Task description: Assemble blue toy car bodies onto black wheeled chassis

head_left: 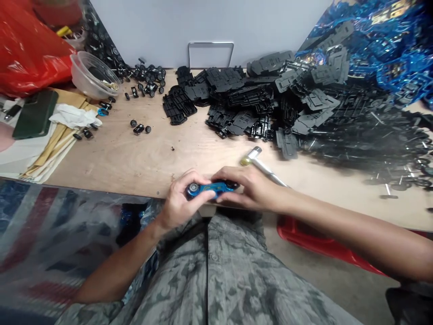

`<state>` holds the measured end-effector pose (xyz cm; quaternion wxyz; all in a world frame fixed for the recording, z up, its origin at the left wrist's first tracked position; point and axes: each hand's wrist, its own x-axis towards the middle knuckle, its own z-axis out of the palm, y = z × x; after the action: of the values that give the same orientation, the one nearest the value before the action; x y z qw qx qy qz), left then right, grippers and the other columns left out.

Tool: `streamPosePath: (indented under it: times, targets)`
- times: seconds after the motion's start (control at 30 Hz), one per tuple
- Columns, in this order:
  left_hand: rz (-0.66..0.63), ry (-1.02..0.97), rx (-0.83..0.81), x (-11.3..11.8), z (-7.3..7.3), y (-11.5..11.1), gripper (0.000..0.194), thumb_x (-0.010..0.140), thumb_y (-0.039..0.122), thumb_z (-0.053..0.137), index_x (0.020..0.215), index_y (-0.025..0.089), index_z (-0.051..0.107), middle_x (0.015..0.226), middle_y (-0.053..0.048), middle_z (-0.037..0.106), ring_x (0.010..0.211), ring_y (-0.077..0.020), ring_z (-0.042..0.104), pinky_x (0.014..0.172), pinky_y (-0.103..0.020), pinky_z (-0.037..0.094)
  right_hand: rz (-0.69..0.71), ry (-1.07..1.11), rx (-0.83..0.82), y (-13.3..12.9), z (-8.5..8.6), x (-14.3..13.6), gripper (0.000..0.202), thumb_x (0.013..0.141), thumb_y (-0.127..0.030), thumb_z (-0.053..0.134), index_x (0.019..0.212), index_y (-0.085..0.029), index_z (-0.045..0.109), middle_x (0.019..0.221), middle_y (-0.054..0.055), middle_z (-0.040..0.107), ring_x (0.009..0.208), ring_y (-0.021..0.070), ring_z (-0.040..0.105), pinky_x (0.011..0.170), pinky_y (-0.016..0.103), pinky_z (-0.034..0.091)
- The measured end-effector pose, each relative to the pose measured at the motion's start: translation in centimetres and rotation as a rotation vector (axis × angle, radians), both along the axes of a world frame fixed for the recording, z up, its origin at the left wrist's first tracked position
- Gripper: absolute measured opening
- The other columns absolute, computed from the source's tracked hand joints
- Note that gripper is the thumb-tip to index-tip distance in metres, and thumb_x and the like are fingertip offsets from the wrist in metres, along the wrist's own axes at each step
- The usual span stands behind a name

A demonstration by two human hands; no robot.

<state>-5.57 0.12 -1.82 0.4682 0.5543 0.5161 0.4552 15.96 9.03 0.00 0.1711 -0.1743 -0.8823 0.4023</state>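
Note:
A blue toy car is held on its side at the table's front edge, with a grey-spoked wheel showing at its left end. My left hand is closed around that end, its thumb pressed along the car's side. At the other end, the fingers and thumb of my right hand pinch the car and partly hide its dark wheel. Just beyond my right hand lies a hammer with a silver handle and a yellowish face on its head.
Black chassis plates are heaped at the back middle. Wheel-and-axle sets lie left of them, near a clear plastic bowl. A phone rests on papers at left. Blue car bodies pile up at right, and loose axles spread in front.

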Motion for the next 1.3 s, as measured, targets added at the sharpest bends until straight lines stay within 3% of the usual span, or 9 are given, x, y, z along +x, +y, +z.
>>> streamPosePath:
  times: [0.2, 0.33, 0.5, 0.57, 0.63, 0.77, 0.9, 1.03, 1.3]
  targets:
    - [-0.013, -0.012, 0.059, 0.1, -0.7, 0.1, 0.011, 0.087, 0.024, 0.075, 0.091, 0.019, 0.067, 0.093, -0.004, 0.068, 0.090, -0.0181, 0.066, 0.083, -0.030, 0.050, -0.052, 0.058, -0.010, -0.6, -0.3, 0.6, 0.025, 0.101, -0.028, 0.061, 0.119, -0.013, 0.065, 0.097, 0.009, 0.077, 0.079, 0.0146, 0.072, 0.070, 0.022, 0.055]
    - [-0.036, -0.008, 0.028, -0.3, -0.6, 0.0, 0.014, 0.087, 0.028, 0.076, 0.092, 0.019, 0.066, 0.094, -0.004, 0.068, 0.091, -0.0169, 0.065, 0.086, -0.029, 0.050, -0.063, 0.126, 0.094, -1.3, -0.8, 0.5, 0.022, 0.102, -0.024, 0.058, 0.119, -0.012, 0.065, 0.097, 0.010, 0.077, 0.081, 0.0153, 0.074, 0.071, 0.024, 0.059]
    - [-0.105, -0.263, -0.225, -1.7, 0.4, 1.5, 0.052, 0.082, 0.052, 0.078, 0.120, 0.018, 0.067, 0.124, -0.013, 0.069, 0.115, -0.0263, 0.065, 0.097, -0.037, 0.053, -0.062, 0.218, 0.782, -1.7, -1.0, 1.4, 0.028, 0.099, -0.012, 0.058, 0.125, -0.004, 0.062, 0.126, 0.025, 0.072, 0.128, 0.0322, 0.066, 0.104, 0.051, 0.059]
    - [-0.138, -0.306, -0.364, -1.9, 0.4, 2.3, 0.052, 0.079, 0.048, 0.082, 0.117, 0.016, 0.068, 0.115, -0.011, 0.072, 0.103, -0.0242, 0.069, 0.089, -0.036, 0.056, -0.024, 0.189, 0.984, -1.9, -1.2, 1.9, 0.025, 0.098, -0.010, 0.058, 0.121, -0.003, 0.064, 0.131, 0.027, 0.069, 0.137, 0.0363, 0.058, 0.107, 0.058, 0.055]
    - [-0.139, -0.254, -0.363, -1.7, 0.0, 2.8, 0.049, 0.072, 0.036, 0.089, 0.112, 0.016, 0.068, 0.107, -0.008, 0.073, 0.095, -0.0211, 0.070, 0.084, -0.033, 0.056, 0.008, 0.150, 1.043, -2.1, -1.6, 2.2, 0.021, 0.098, -0.011, 0.057, 0.116, -0.006, 0.066, 0.133, 0.025, 0.068, 0.139, 0.0362, 0.056, 0.108, 0.060, 0.054]
    - [-0.056, 0.041, 0.036, -0.8, -1.4, 2.4, 0.038, 0.075, 0.024, 0.086, 0.109, 0.018, 0.069, 0.105, -0.007, 0.070, 0.098, -0.0191, 0.067, 0.085, -0.031, 0.054, -0.123, 0.116, 0.871, -2.8, -2.3, 2.5, 0.031, 0.099, -0.019, 0.063, 0.127, -0.007, 0.061, 0.138, 0.025, 0.064, 0.140, 0.0351, 0.055, 0.110, 0.063, 0.052]
    - [-0.078, 0.296, 0.378, -0.4, -1.7, 1.5, 0.027, 0.081, 0.017, 0.081, 0.104, 0.020, 0.069, 0.099, -0.005, 0.066, 0.095, -0.0171, 0.065, 0.084, -0.029, 0.053, -0.367, 0.154, 0.507, -3.3, -2.7, 2.4, 0.051, 0.098, -0.028, 0.067, 0.143, -0.010, 0.051, 0.123, 0.022, 0.070, 0.117, 0.0296, 0.069, 0.094, 0.048, 0.062]
    - [-0.150, 0.376, 0.440, -0.6, -1.1, 1.7, 0.026, 0.081, 0.021, 0.082, 0.102, 0.020, 0.067, 0.097, -0.004, 0.065, 0.090, -0.0172, 0.066, 0.078, -0.029, 0.054, -0.354, 0.234, 0.289, -3.5, -3.5, 2.1, 0.027, 0.099, -0.022, 0.064, 0.125, -0.015, 0.063, 0.098, 0.010, 0.075, 0.085, 0.0198, 0.072, 0.075, 0.032, 0.062]
    - [-0.236, 0.305, 0.470, -0.1, -1.5, 2.1, 0.028, 0.085, 0.016, 0.078, 0.109, 0.021, 0.066, 0.113, -0.009, 0.069, 0.107, -0.0201, 0.070, 0.091, -0.032, 0.057, -0.336, 0.305, 0.280, -4.2, -4.0, 2.0, 0.040, 0.099, -0.016, 0.060, 0.139, -0.019, 0.057, 0.115, 0.013, 0.072, 0.102, 0.0220, 0.073, 0.084, 0.035, 0.064]
